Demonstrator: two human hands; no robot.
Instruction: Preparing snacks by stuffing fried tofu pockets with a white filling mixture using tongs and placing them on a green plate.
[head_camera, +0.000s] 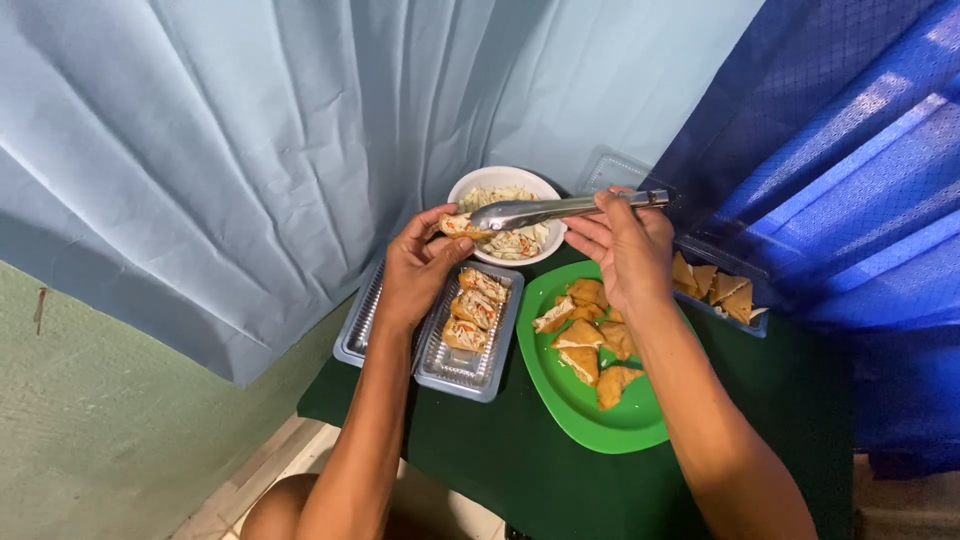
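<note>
One small golden pocket of fried tofu sits pinched in the fingertips of the left hand, held over the near-left rim of the round white bowl of shredded vegetable filling, its opening turned rightward toward the metal tongs. The tongs lie almost level, long axis running left to right, their spoon end touching the pocket and their handle gripped closed in the right hand, which hovers above the round green plastic plate of unfilled tofu triangles. So the pocket lies left of the right hand and just beyond the left. Below the left hand, a clear ribbed plastic tray holds three stuffed pieces in a row, with bare room at its near end. A second clear tray of tofu sits at the far right. The dark green surface ends close behind at pale blue drapery.
</note>
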